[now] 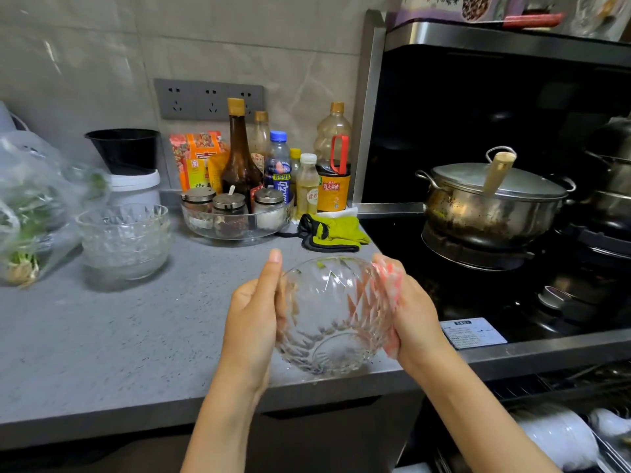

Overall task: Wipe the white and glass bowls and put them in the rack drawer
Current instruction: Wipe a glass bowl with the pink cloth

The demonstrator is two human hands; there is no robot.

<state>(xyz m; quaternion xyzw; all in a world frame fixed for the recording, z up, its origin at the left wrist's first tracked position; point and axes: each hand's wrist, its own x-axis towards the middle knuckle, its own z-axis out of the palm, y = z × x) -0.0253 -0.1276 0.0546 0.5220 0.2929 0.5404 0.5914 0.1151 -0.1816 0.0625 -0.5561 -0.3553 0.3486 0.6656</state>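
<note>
A cut-glass bowl (333, 315) is held tilted above the front edge of the grey counter (119, 336), mouth facing away from me. My left hand (254, 319) grips its left side, thumb along the rim. My right hand (408, 312) grips its right side, fingers seen through the glass. A stack of several more glass bowls (124, 238) stands at the left of the counter. The rack drawer (580, 428) is open at the lower right, with white bowls (560, 438) in it. A yellow-green cloth (333, 232) lies behind the held bowl.
A glass tray of spice jars (235, 216) and several bottles (307, 175) stand at the back. A bag of greens (30, 213) lies far left. On the right is a black stove with a lidded steel pot (495, 199).
</note>
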